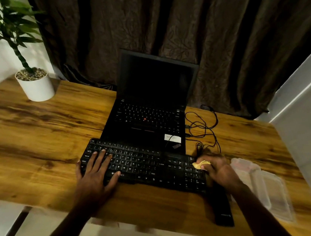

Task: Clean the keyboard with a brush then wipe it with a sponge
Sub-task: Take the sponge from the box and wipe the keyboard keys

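Lower centre of frame: left hand (93,175) lies flat on the left end of the keyboard (147,164), fingers straight & spread, pressing it down w/o gripping anything. Lower right: right hand (219,168) is curled over the keyboard's right end, fingertips pinching a small yellow sponge (200,164) that touches the keys by the numpad. That hand is blurred, so the exact hold is unclear.

Progress, as a judgement: sponge in hand on the keys suggests the brush step is done & wiping is under way. It's at the far right end, so I can't tell how much of the keyboard is wiped.

No brush clearly visible. A black slab (223,208) lies on the counter (34,133) under the right forearm; can't tell what it is. A clear tray (262,187) sits just right of it. An open laptop (150,118), screen dark, is right behind the keyboard, w/ cables (203,125) to its right.
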